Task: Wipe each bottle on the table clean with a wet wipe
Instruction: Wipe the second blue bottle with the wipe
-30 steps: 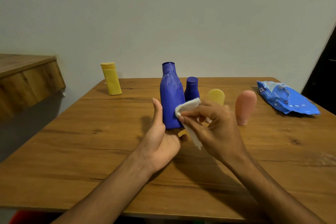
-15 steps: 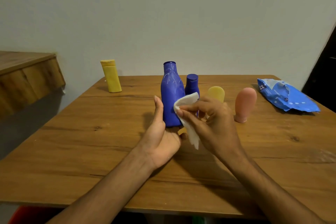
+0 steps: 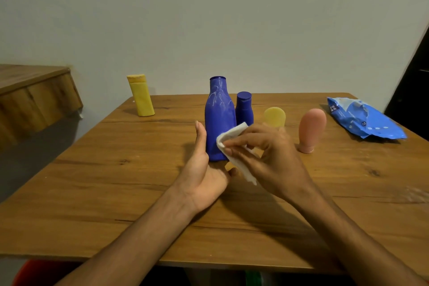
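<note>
A: What is the biggest thing in view?

B: The wooden table point(image 3: 92, 193), filling the lower half under a plain wall point(image 3: 209, 18). At nine o'clock, off the table, a wooden ledge point(image 3: 34, 97) juts from the wall.

A: And on the table?

B: At two o'clock lies a crumpled blue wipe packet point(image 3: 364, 118), well apart from the hands. Near the middle stands the tall blue bottle point(image 3: 219, 121), upright, cap on. Just behind it toward one o'clock is a small blue bottle point(image 3: 244, 109), partly hidden. At eleven o'clock, alone near the far edge, a yellow bottle point(image 3: 141, 95) stands slightly tilted. At three o'clock from the tall bottle, a pink bottle point(image 3: 311, 130) stands on its cap, and between it and the small blue one a round yellow bottle point(image 3: 274, 117) shows only its top above the right hand.

A: What are the hands doing?

B: The left hand point(image 3: 204, 174) cups the base of the tall blue bottle, thumb up along its nine o'clock side, fingers wrapped underneath and mostly hidden; it has a firm hold. The right hand point(image 3: 271, 160) pinches a white wet wipe point(image 3: 232, 141) between thumb and fingertips, closed on the cloth, and presses it against the bottle's lower three o'clock side. A loose end of the wipe hangs down below the fingers.

A: Is the bottle on the table?

B: I cannot tell whether its base touches the wood or rests in the palm.
</note>
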